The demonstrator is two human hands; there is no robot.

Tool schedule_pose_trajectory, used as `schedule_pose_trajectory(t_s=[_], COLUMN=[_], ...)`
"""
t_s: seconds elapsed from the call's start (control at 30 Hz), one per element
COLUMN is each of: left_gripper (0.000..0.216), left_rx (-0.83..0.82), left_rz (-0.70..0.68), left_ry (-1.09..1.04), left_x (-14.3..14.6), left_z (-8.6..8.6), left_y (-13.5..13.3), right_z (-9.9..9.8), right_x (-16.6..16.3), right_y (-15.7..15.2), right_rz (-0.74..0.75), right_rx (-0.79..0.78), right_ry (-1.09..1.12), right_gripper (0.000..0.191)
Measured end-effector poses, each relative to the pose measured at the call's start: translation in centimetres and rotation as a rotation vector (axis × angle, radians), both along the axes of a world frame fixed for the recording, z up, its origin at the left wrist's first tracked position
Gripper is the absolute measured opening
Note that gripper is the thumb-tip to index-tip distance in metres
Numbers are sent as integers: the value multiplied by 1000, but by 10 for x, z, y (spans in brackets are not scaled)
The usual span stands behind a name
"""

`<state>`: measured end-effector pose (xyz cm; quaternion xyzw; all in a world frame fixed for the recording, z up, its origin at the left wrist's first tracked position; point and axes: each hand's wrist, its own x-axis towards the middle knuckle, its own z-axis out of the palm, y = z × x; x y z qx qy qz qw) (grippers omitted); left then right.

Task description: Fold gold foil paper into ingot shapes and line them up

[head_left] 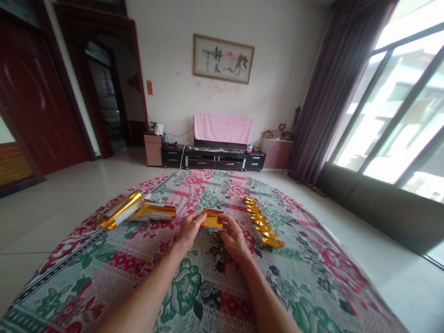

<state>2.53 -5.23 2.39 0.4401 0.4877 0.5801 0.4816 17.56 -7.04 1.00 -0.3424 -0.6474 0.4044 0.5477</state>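
Between my two hands is a small folded piece of gold foil paper (212, 220), held above the flowered cloth. My left hand (191, 227) pinches its left end, thumb on top. At the other end, my right hand (233, 233) grips the paper with curled fingers. Just right of my right hand runs a row of several folded gold paper ingots (263, 228). Off to the left lie a curled roll of gold foil paper (123, 210) and a flatter stack of gold and white sheets (156, 212).
The patterned cloth (187, 286) covers a broad rounded surface under my hands. Beyond it stands a low black TV cabinet (215, 163) with a pink towel (224, 127) over the screen. A purple curtain (326, 88) and windows are on the right, a red door (31, 92) on the left.
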Motion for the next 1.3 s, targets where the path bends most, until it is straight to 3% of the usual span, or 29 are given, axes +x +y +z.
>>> schedule_pose_trajectory(t_s=[0.2,0.37,0.53,0.67,0.8,0.97,1.3], left_gripper=[24,23,43,45,40,24,22], left_rx=[13,-4,38,105,150,244,269], left_rz=[-73,-87,-123,-204,-237,-218,-228], left_ry=[-3,-1,-22,15,152,155,244], left_x=[1,2,-3,-6,-5,-3,-4], left_z=[4,4,-1,-6,-8,-7,-5], left_y=[-4,-4,-3,-4,-3,-2,-3], right_z=[0,8,6,3,3,4,15], right_x=[3,3,6,8,8,7,5], right_y=[3,-1,1,3,4,3,-4], right_rz=[-113,-146,-201,-220,-209,-188,-201], right_rx=[92,68,-79,-161,-173,-200,-184], right_ry=[-58,-54,87,154,139,111,97], right_gripper=[35,21,26,30,31,31,23])
